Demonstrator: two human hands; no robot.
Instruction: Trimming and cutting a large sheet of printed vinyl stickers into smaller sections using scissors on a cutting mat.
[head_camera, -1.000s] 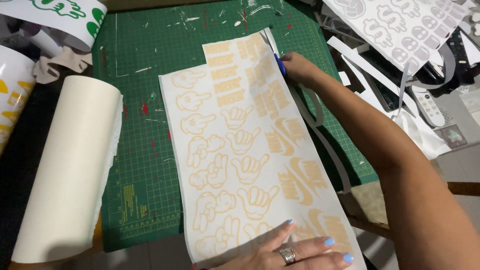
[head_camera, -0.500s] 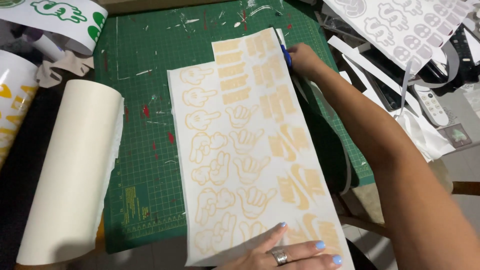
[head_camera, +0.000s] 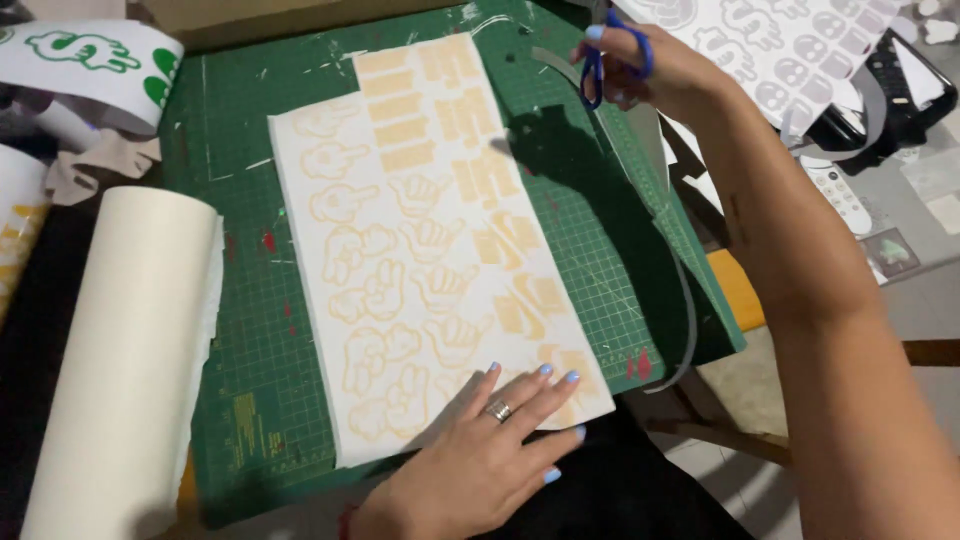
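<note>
The left hand (head_camera: 490, 440) lies flat, fingers spread wide, on the near end of the white sticker sheet (head_camera: 430, 250), pinning it to the green cutting mat (head_camera: 250, 330). It grips nothing. A ring shows on one finger.

The right hand (head_camera: 650, 70) is raised over the far right part of the worktop, closed around blue-handled scissors (head_camera: 610, 60), fingers through the loops. The blades are mostly hidden behind the hand; whether they stand open or shut cannot be told.

The sheet runs lengthwise from the mat's far edge to its near edge, printed with pale orange hand-sign figures and blocks. A thin grey offcut strip (head_camera: 680, 300) curls off the mat's right edge, near the sheet's right side but apart from it.

A roll of cream-white material (head_camera: 130, 360) lies along the mat's left edge. Printed sheets with green designs (head_camera: 90, 60) sit at the far left corner; grey-and-white printed sheets (head_camera: 790, 50) lie at the far right, with a white remote control (head_camera: 835, 190) below them.

Judgement: trimming of the sheet appears to be the step in hand, with the right side seemingly cut. Any further cut calls for the scissors brought down to a sheet edge, the left hand holding the sheet flat and clear of the blades.
</note>
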